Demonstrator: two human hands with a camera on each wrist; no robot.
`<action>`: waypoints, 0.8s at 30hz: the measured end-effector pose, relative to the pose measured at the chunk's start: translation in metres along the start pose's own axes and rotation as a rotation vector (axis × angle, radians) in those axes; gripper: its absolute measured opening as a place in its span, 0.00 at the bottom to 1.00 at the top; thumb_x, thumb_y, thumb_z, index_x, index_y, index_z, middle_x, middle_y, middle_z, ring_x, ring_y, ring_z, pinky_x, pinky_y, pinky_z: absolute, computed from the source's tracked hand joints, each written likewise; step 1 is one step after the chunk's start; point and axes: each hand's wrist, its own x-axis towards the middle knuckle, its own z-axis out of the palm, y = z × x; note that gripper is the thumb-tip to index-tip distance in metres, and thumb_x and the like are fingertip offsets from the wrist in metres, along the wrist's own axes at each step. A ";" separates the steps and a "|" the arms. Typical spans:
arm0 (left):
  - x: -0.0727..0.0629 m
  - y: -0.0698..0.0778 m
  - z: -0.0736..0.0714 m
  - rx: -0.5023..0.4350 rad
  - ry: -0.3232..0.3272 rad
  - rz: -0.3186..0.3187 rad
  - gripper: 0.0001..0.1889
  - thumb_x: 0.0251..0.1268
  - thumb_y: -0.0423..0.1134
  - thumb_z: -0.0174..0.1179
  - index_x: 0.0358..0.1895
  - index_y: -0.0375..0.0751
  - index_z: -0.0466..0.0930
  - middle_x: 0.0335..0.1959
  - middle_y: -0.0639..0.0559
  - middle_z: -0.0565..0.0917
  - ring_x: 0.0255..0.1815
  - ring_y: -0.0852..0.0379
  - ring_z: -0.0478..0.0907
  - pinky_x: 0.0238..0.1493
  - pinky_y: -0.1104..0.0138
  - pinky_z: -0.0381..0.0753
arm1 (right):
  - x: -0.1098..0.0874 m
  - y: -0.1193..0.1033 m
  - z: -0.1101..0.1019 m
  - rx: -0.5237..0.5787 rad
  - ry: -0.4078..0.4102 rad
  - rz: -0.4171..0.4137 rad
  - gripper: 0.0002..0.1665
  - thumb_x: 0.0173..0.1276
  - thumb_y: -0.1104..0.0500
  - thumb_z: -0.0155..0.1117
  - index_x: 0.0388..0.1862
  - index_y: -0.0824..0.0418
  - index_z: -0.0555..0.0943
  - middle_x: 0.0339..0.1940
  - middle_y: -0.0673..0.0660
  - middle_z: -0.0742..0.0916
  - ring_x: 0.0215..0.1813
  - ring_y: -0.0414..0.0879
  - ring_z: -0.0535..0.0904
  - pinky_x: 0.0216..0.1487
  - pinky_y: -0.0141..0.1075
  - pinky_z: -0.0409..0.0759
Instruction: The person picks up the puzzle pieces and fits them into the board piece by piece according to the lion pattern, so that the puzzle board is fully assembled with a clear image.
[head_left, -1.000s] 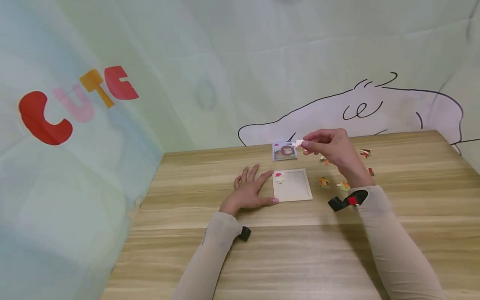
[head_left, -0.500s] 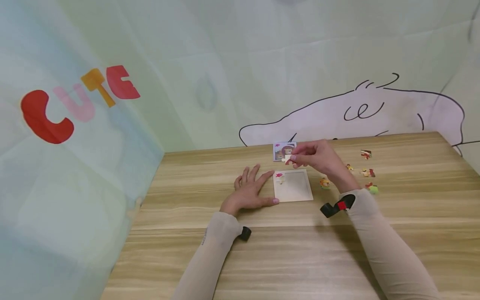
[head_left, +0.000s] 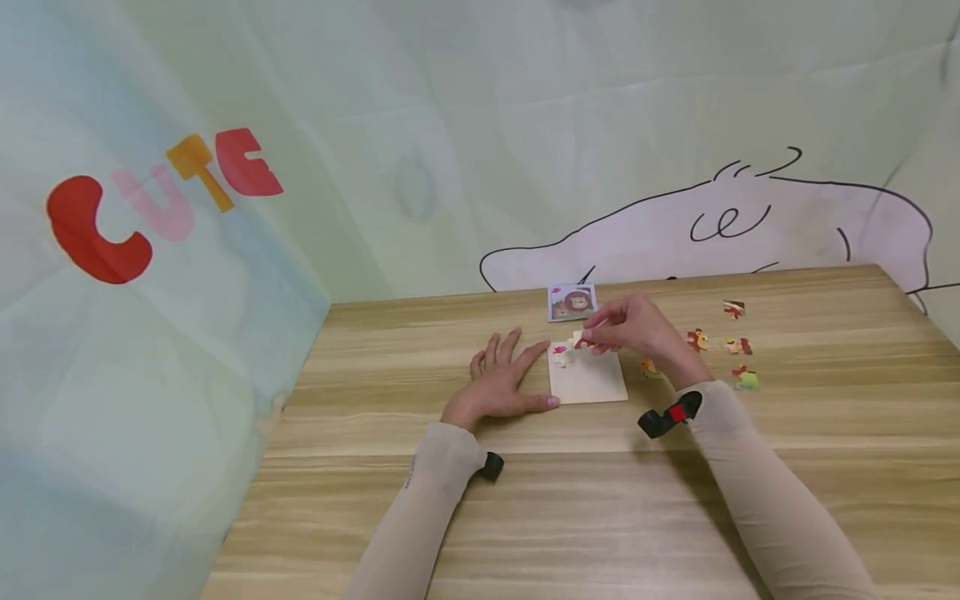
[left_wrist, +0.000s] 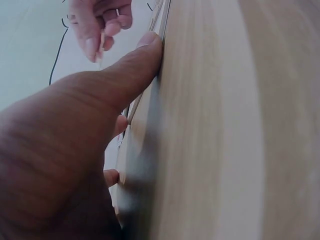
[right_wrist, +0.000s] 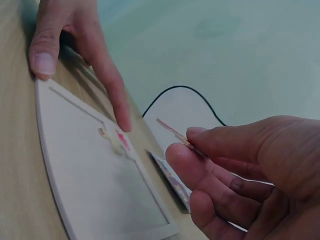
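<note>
A white square puzzle tray (head_left: 588,385) lies on the table, with one pink-and-cream puzzle piece (head_left: 560,357) set in its far left corner. My left hand (head_left: 501,385) rests at the tray's left side, fingers spread; its thumb and index finger touch the frame's edge. Above the far edge of the tray, my right hand (head_left: 633,332) pinches another puzzle piece (right_wrist: 175,132) between thumb and index finger. In the right wrist view that piece is seen nearly edge-on, held clear of the tray.
Behind the tray lies a small picture card (head_left: 572,303) with a lion on it. Several loose puzzle pieces are scattered to the right, among them a green one (head_left: 745,377) and a brown one (head_left: 734,309). A printed cloth backdrop (head_left: 420,167) stands behind the wooden table (head_left: 360,367).
My right hand has moved left and nearer, from beside the picture card to over the tray's far edge, carrying its puzzle piece. The left hand has stayed at the tray.
</note>
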 end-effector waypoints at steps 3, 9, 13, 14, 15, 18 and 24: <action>0.000 0.000 0.000 0.001 -0.004 -0.002 0.51 0.67 0.69 0.67 0.88 0.70 0.50 0.93 0.46 0.32 0.91 0.34 0.21 0.85 0.31 0.29 | 0.002 0.003 0.003 -0.018 -0.003 0.026 0.17 0.74 0.56 0.75 0.54 0.65 0.89 0.39 0.56 0.94 0.34 0.44 0.91 0.40 0.36 0.84; -0.001 0.002 -0.002 -0.010 -0.010 -0.012 0.51 0.66 0.69 0.67 0.88 0.71 0.50 0.93 0.48 0.32 0.91 0.35 0.21 0.85 0.32 0.28 | 0.008 0.011 0.009 -0.040 0.000 0.049 0.15 0.72 0.56 0.76 0.52 0.64 0.90 0.37 0.56 0.93 0.31 0.45 0.86 0.36 0.34 0.84; -0.001 0.002 -0.001 -0.001 -0.013 -0.018 0.51 0.66 0.69 0.67 0.88 0.71 0.49 0.93 0.48 0.32 0.91 0.36 0.20 0.85 0.32 0.27 | 0.008 0.015 0.013 -0.086 0.008 0.058 0.14 0.73 0.56 0.75 0.50 0.63 0.91 0.35 0.55 0.93 0.29 0.45 0.84 0.34 0.34 0.82; -0.001 0.002 -0.001 0.003 -0.014 -0.019 0.51 0.66 0.69 0.67 0.88 0.72 0.49 0.93 0.48 0.32 0.91 0.36 0.20 0.85 0.32 0.27 | 0.008 0.015 0.014 -0.097 0.012 0.058 0.13 0.73 0.56 0.75 0.50 0.63 0.91 0.35 0.55 0.92 0.29 0.45 0.83 0.33 0.34 0.82; 0.000 0.001 -0.001 0.006 -0.015 -0.019 0.51 0.67 0.69 0.67 0.88 0.72 0.49 0.93 0.48 0.32 0.91 0.36 0.20 0.85 0.33 0.27 | 0.008 0.016 0.015 -0.107 0.017 0.057 0.13 0.73 0.56 0.75 0.50 0.63 0.91 0.34 0.55 0.92 0.28 0.45 0.83 0.32 0.34 0.81; 0.002 0.000 0.000 0.010 -0.012 -0.018 0.51 0.67 0.68 0.67 0.88 0.72 0.49 0.93 0.48 0.32 0.91 0.36 0.20 0.85 0.33 0.28 | 0.008 0.017 0.017 -0.126 0.034 0.060 0.12 0.73 0.56 0.75 0.49 0.62 0.91 0.33 0.54 0.91 0.27 0.44 0.81 0.30 0.34 0.79; 0.002 0.000 0.000 0.007 -0.003 -0.011 0.51 0.66 0.68 0.67 0.88 0.71 0.50 0.93 0.48 0.33 0.91 0.36 0.21 0.85 0.32 0.29 | 0.009 0.016 0.020 -0.229 0.074 0.027 0.09 0.72 0.54 0.76 0.45 0.58 0.92 0.28 0.53 0.87 0.27 0.45 0.79 0.29 0.35 0.73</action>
